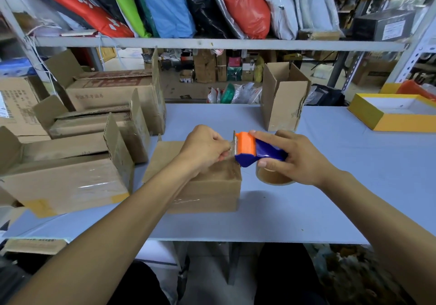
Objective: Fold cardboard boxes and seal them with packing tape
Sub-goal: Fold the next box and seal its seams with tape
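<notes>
Boxes already taped (63, 182) sit stacked at left, left hand (205, 149) pinches the tape end at the cutter over the centre box (212, 186) on the table (342, 186), ready to pull, right hand (295, 158) grips the tape dispenser (254, 151).

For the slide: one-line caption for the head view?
Right hand grips tape dispenser while left hand pinches tape end above cardboard box.
</notes>
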